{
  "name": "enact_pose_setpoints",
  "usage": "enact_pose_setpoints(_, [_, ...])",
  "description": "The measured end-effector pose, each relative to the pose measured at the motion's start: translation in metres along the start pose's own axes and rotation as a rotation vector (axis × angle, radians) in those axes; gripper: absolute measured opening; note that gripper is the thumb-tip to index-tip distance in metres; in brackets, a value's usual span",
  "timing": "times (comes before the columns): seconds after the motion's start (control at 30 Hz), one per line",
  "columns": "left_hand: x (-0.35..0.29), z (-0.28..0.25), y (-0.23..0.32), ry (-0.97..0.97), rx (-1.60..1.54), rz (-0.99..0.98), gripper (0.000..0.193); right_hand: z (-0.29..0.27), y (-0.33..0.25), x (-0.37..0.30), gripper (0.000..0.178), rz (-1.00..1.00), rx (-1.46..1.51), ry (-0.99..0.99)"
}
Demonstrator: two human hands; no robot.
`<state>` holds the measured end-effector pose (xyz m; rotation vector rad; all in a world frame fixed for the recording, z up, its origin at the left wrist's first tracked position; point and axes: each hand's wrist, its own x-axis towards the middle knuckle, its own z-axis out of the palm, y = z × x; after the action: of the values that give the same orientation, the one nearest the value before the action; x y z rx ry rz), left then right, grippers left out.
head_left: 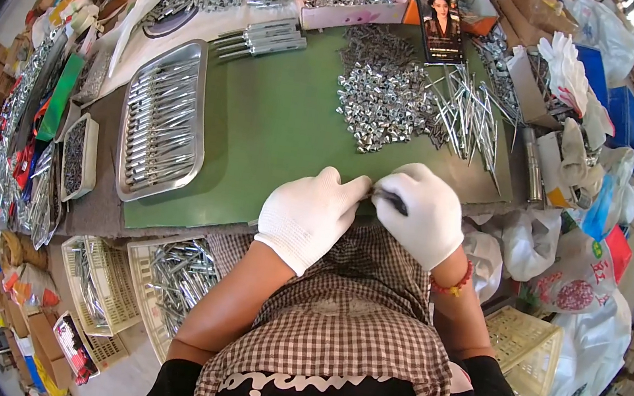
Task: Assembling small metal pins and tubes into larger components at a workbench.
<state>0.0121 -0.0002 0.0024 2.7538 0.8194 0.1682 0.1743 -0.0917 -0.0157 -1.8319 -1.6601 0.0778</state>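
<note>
Both my hands wear white knit gloves and meet at the near edge of the green work mat [280,113]. My left hand [311,209] is closed, thumb and fingertips pinched toward the right; what they hold is hidden. Curled fingers of my right hand [420,216] close round a small black object [393,201], whose kind I cannot make out. The fingertips of both hands nearly touch. Beyond them lie a heap of small shiny metal pieces [380,110] and a bundle of thin metal rods [471,122]. Left of the mat's middle, a steel tray [198,142] holds a row of slim metal assemblies.
A phone [438,22] stands behind the heap, beside a pink box [349,12] of small metal parts. Several metal tubes with rods [262,38] lie behind the tray. Plastic crates [143,271] flank my lap below the table. White bags [531,242] crowd the right side.
</note>
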Motion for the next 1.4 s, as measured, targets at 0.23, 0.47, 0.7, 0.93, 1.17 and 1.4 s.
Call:
enact_pose_setpoints(0.23, [0.003, 0.0, -0.001, 0.015, -0.002, -0.014, 0.016, -0.001, 0.042, 0.038, 0.018, 0.29, -0.117, 0.206])
enact_pose_setpoints(0.47, [0.003, 0.005, -0.002, 0.031, 0.006, -0.008, 0.017, 0.002, 0.038, 0.032, 0.015, 0.312, -0.196, 0.09])
enact_pose_setpoints(0.7, [0.002, 0.003, -0.001, 0.024, 0.026, -0.015, 0.018, -0.005, 0.029, 0.014, 0.014, 0.221, -0.053, -0.005])
enact_pose_setpoints(0.93, [0.0, 0.003, -0.003, 0.048, -0.01, 0.0, 0.02, -0.002, 0.001, 0.003, 0.009, 0.057, 0.107, -0.067])
enact_pose_setpoints(1.17, [-0.002, 0.002, -0.003, 0.07, -0.01, 0.002, 0.023, 0.003, -0.003, 0.001, 0.013, 0.021, -0.02, -0.042])
enact_pose_setpoints(1.4, [-0.001, 0.003, -0.004, 0.069, -0.041, 0.03, 0.025, -0.002, -0.015, 0.007, 0.01, 0.008, -0.243, -0.156])
